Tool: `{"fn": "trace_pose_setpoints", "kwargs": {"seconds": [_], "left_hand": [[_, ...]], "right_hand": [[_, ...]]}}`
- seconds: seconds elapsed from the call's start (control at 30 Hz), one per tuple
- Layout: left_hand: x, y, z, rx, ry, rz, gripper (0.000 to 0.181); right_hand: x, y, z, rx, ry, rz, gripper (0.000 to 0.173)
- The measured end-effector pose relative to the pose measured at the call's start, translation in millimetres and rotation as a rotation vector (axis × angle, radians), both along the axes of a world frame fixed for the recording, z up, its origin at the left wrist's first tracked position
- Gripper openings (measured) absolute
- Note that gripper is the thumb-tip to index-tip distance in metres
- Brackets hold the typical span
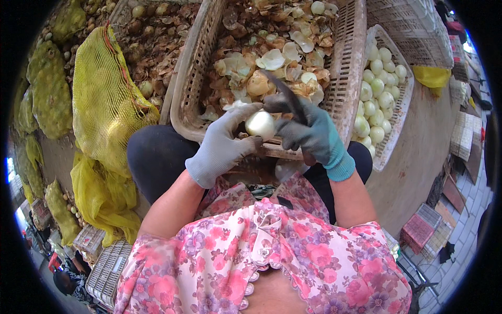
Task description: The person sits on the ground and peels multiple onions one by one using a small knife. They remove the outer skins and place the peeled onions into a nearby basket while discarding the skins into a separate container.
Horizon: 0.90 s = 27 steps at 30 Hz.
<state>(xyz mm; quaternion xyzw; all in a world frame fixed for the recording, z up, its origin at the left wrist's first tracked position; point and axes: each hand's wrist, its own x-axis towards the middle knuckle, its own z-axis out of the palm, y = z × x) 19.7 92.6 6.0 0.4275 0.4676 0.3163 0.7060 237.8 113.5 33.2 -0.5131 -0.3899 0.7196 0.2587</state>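
Observation:
A peeled white onion [261, 125] is held in my left hand [225, 145], which wears a grey-white glove with dirty fingertips. My right hand [310, 131], in a teal glove with a dark palm, grips a dark-bladed knife [288, 94]. Its blade points up and to the left, and its handle is mostly covered by the fingers. The right fingertips are close beside the onion; I cannot tell if they touch it. Both hands are above the near end of a plastic crate [347, 78], in which brown and pale onion skins [270, 59] lie heaped.
Peeled onions [376, 94] fill a white crate [396, 129] on the right. A yellow mesh sack [102, 90] with onions leans at my left, above a slack yellow net [102, 196]. More skins [157, 43] lie behind it. Stacked crates [415, 31] rise at the upper right.

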Motion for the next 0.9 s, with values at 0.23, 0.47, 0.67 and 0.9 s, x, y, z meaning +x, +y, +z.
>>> {"fn": "trace_pose_setpoints", "kwargs": {"seconds": [0.23,0.47,0.67,0.9], "left_hand": [[1,0,-1,0.086,0.095,-0.059,0.062],[-1,2,5,0.022,0.203,-0.139,0.056],[-3,-2,-12,0.129,0.314,-0.177,0.052],[-1,-1,-7,0.185,0.33,-0.165,0.049]], "right_hand": [[-9,-8,-24,0.059,0.045,0.122,0.059],[-13,-7,-21,-0.062,0.094,0.061,0.047],[-6,-8,-26,-0.195,0.142,0.049,0.047],[-6,-7,-29,-0.221,0.209,0.035,0.047]]}}
